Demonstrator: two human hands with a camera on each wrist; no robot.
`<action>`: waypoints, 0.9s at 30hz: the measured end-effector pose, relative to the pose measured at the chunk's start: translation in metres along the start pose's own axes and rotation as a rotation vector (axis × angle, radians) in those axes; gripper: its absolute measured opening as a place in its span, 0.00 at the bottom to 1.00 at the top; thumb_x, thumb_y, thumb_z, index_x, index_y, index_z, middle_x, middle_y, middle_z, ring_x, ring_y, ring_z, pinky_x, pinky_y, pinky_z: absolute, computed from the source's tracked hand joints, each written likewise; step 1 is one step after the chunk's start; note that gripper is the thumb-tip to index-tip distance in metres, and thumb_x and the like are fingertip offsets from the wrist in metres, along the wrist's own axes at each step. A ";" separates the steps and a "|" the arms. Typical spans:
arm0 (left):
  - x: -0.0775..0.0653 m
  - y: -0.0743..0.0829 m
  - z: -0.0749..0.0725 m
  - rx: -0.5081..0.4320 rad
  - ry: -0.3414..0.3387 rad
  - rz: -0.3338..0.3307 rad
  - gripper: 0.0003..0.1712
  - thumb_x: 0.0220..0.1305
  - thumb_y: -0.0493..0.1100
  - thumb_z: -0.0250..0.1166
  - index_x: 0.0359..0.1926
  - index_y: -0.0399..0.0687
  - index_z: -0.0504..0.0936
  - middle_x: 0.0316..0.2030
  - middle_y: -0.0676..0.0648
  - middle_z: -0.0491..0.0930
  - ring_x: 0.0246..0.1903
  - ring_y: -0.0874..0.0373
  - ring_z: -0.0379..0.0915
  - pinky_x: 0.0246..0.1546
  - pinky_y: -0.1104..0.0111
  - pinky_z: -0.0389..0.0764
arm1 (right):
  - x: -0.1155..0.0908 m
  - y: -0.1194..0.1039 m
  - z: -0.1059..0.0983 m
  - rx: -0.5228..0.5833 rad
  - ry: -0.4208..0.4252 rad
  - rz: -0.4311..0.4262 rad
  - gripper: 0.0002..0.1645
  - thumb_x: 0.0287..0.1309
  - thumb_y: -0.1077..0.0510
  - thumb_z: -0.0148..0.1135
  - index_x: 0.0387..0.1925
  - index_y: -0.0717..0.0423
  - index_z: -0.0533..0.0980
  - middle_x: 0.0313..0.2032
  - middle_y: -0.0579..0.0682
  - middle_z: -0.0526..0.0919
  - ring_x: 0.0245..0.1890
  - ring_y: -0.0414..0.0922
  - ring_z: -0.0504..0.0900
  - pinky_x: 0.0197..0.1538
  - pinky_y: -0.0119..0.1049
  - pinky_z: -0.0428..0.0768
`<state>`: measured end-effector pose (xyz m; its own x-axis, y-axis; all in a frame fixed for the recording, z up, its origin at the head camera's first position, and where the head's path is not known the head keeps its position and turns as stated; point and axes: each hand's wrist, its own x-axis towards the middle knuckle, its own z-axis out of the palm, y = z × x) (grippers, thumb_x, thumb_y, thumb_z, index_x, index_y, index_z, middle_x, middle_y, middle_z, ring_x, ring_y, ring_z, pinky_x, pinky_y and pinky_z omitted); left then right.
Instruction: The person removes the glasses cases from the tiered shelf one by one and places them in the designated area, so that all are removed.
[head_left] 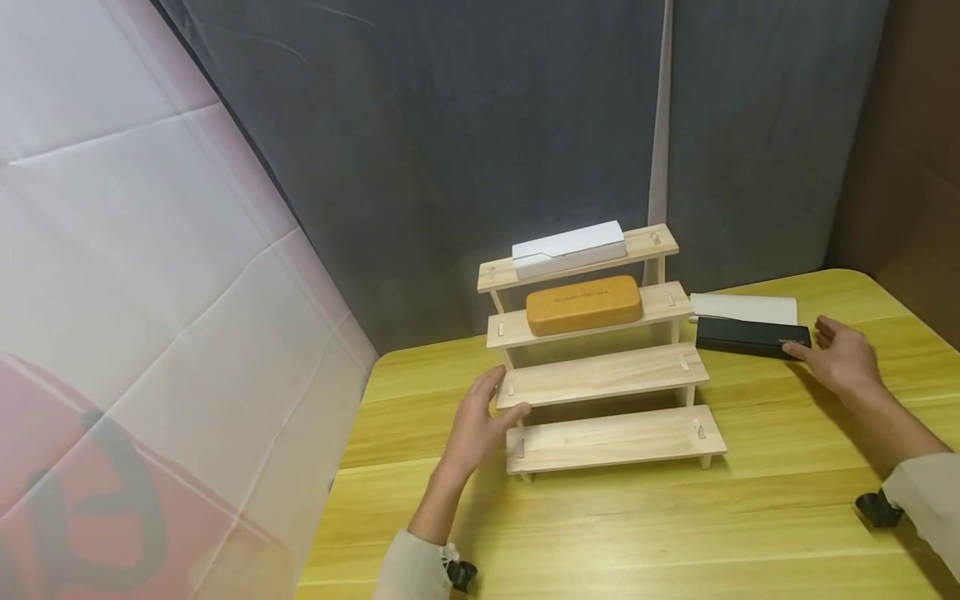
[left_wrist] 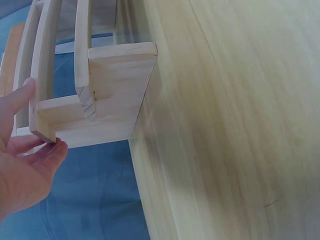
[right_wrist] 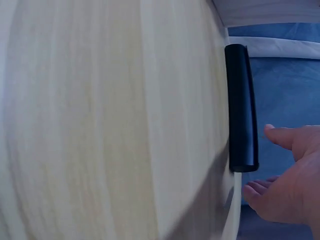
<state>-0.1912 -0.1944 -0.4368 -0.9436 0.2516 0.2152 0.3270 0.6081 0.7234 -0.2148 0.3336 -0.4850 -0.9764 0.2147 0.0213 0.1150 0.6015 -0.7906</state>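
Note:
A four-step wooden display rack (head_left: 600,375) stands on the table. My left hand (head_left: 475,425) is at its left end; in the left wrist view the thumb and fingers (left_wrist: 52,150) grip the end of one step board. An orange-brown glasses case (head_left: 584,306) lies on the second step from the top, and a white glasses case (head_left: 570,250) on the top one. To the right of the rack, a black glasses case (head_left: 750,337) lies on the table. My right hand (head_left: 842,358) is at its right end, fingers spread; the right wrist view (right_wrist: 285,175) shows a gap between hand and case.
A flat white case-like item (head_left: 750,308) lies behind the black case, partly hidden by it. The yellow wood-grain table (head_left: 600,533) has a grey curtain (head_left: 450,150) behind it. A pale printed sheet (head_left: 150,250) hangs at the left and a brown surface (head_left: 907,167) borders the right.

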 end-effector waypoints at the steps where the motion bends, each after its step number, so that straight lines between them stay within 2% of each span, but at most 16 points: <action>1: 0.000 0.000 -0.001 -0.003 -0.003 0.000 0.47 0.71 0.52 0.73 0.79 0.35 0.63 0.77 0.35 0.64 0.74 0.37 0.64 0.73 0.49 0.70 | -0.001 -0.002 0.000 0.007 0.017 0.002 0.51 0.81 0.46 0.55 0.79 0.76 0.42 0.73 0.82 0.53 0.72 0.79 0.59 0.69 0.73 0.64; 5: 0.001 0.001 -0.005 -0.035 -0.004 -0.009 0.47 0.73 0.53 0.71 0.79 0.33 0.62 0.78 0.34 0.63 0.74 0.35 0.63 0.74 0.47 0.68 | -0.002 -0.011 -0.001 0.033 0.078 -0.009 0.54 0.78 0.43 0.59 0.81 0.74 0.45 0.74 0.81 0.55 0.70 0.79 0.62 0.67 0.73 0.66; 9: 0.004 0.003 -0.011 -0.050 0.026 -0.014 0.47 0.74 0.54 0.70 0.80 0.33 0.60 0.77 0.32 0.63 0.73 0.31 0.63 0.74 0.44 0.68 | -0.003 -0.022 0.002 0.093 0.117 -0.050 0.56 0.75 0.41 0.62 0.82 0.72 0.46 0.76 0.78 0.55 0.72 0.78 0.61 0.68 0.72 0.66; 15: 0.012 0.007 -0.019 -0.069 0.064 -0.022 0.52 0.73 0.54 0.70 0.82 0.33 0.53 0.78 0.32 0.61 0.76 0.35 0.60 0.77 0.47 0.64 | -0.006 -0.042 0.010 0.178 0.147 -0.122 0.56 0.74 0.41 0.64 0.84 0.64 0.47 0.78 0.72 0.58 0.75 0.73 0.60 0.76 0.65 0.61; 18: 0.016 0.010 -0.022 -0.097 0.069 -0.025 0.54 0.73 0.54 0.71 0.83 0.33 0.50 0.79 0.34 0.59 0.78 0.37 0.57 0.78 0.49 0.61 | -0.009 -0.055 0.014 0.206 0.160 -0.166 0.55 0.73 0.42 0.66 0.84 0.61 0.50 0.78 0.69 0.60 0.76 0.68 0.62 0.79 0.55 0.62; 20: 0.019 0.012 -0.024 -0.102 0.074 -0.030 0.55 0.73 0.54 0.71 0.84 0.35 0.49 0.80 0.35 0.58 0.79 0.39 0.56 0.78 0.51 0.61 | -0.012 -0.065 0.017 0.218 0.164 -0.202 0.54 0.72 0.43 0.67 0.84 0.59 0.51 0.78 0.68 0.62 0.76 0.65 0.63 0.79 0.43 0.64; 24: 0.025 0.015 -0.026 -0.101 0.088 -0.017 0.54 0.74 0.52 0.71 0.84 0.36 0.48 0.81 0.37 0.56 0.79 0.40 0.54 0.79 0.52 0.59 | -0.020 -0.084 0.021 0.252 0.156 -0.286 0.53 0.72 0.47 0.70 0.84 0.58 0.52 0.77 0.66 0.65 0.77 0.60 0.63 0.71 0.19 0.64; 25: 0.026 0.016 -0.026 -0.101 0.089 -0.022 0.55 0.74 0.53 0.71 0.85 0.38 0.48 0.81 0.38 0.56 0.80 0.41 0.54 0.79 0.53 0.59 | -0.022 -0.089 0.022 0.258 0.150 -0.302 0.52 0.71 0.48 0.70 0.85 0.57 0.52 0.77 0.66 0.65 0.77 0.59 0.64 0.69 0.16 0.64; 27: 0.028 0.017 -0.027 -0.106 0.090 -0.020 0.55 0.73 0.54 0.71 0.85 0.38 0.48 0.82 0.38 0.55 0.80 0.40 0.53 0.79 0.52 0.59 | -0.025 -0.097 0.025 0.272 0.138 -0.333 0.52 0.71 0.50 0.71 0.85 0.55 0.53 0.77 0.64 0.66 0.77 0.60 0.64 0.70 0.17 0.64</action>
<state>-0.2133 -0.1968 -0.4006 -0.9524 0.1686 0.2541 0.3049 0.5281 0.7926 -0.2061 0.2510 -0.4239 -0.9164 0.1552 0.3689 -0.2720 0.4346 -0.8586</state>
